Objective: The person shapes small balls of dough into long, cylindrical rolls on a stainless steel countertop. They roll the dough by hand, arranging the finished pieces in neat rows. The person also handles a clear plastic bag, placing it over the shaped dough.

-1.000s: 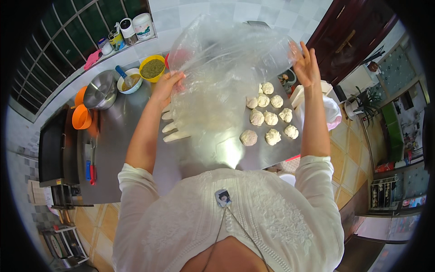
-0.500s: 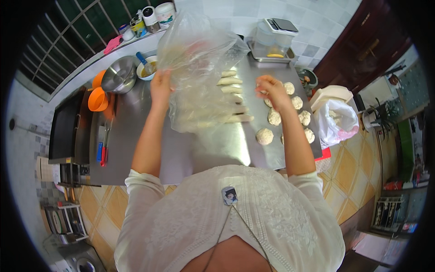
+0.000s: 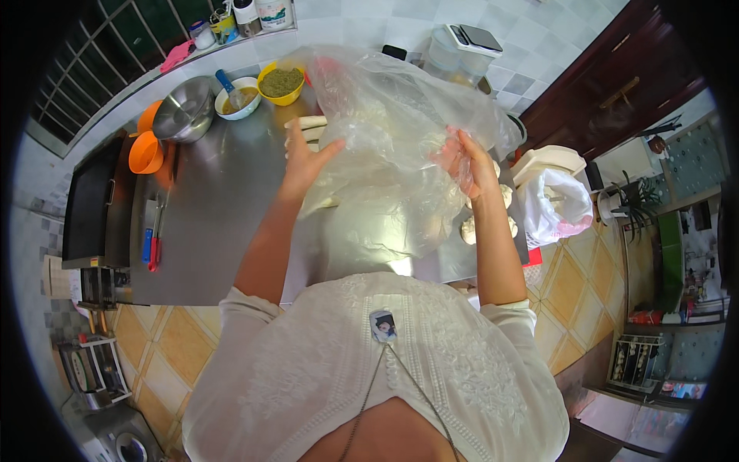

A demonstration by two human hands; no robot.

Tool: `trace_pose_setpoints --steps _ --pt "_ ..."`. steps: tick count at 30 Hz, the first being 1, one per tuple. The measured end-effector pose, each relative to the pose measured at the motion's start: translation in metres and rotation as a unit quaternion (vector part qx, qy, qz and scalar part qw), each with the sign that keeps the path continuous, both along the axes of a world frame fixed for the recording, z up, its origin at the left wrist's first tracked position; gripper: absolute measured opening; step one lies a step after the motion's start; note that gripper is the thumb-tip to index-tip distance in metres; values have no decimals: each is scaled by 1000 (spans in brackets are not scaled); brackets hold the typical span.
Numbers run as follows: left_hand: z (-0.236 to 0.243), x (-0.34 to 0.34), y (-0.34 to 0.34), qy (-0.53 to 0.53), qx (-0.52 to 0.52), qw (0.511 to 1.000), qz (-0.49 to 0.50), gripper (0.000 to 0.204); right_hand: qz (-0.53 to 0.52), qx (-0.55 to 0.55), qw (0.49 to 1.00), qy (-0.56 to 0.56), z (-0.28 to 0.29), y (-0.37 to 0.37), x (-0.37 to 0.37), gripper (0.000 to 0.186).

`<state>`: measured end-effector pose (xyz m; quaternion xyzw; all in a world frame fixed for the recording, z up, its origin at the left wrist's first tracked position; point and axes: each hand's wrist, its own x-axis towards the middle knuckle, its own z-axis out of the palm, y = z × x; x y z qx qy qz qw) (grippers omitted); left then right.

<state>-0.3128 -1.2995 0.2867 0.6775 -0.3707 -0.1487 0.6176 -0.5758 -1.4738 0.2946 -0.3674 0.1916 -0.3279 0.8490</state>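
Observation:
A large clear plastic sheet (image 3: 385,154) is spread over the middle and right of the metal table, crumpled and see-through. My right hand (image 3: 466,163) grips its right part, with film lying over the fingers. To the left, my left hand (image 3: 309,160) is open, thumb and fingers apart, at the sheet's left edge. Past its fingertips lie pale dough strips (image 3: 312,122); more of them are blurred under the plastic. Round dough balls (image 3: 469,229) sit beside my right forearm, some hidden by the sheet and arm.
At the back left stand a yellow bowl of green filling (image 3: 282,83), a white bowl with a blue-handled brush (image 3: 239,100), a steel bowl (image 3: 185,109) and an orange cup (image 3: 146,152). A kitchen scale (image 3: 471,40) tops a clear container. A white bag (image 3: 556,204) hangs at the right.
The plastic sheet has shifted right, over the dough balls. My left hand has let go of it and moved right; my right hand has taken hold. The yellow bowl has come into view.

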Motion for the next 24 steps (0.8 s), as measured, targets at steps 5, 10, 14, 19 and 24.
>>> trace_pose_setpoints --steps 5,10,14,19,24 --pt "-31 19 -19 188 91 932 -296 35 -46 -27 994 96 1 -20 -12 32" --pt "-49 53 -8 192 68 941 -269 35 -133 -28 986 94 -13 -44 -44 33" --pt "-26 52 11 147 75 921 -354 51 -187 -10 979 76 -8 -40 -49 32" --pt "-15 51 30 253 -35 839 -481 64 -207 -17 973 103 6 -27 -33 33" --pt "-4 48 12 123 164 929 -310 44 -132 -48 987 79 0 -32 -33 36"
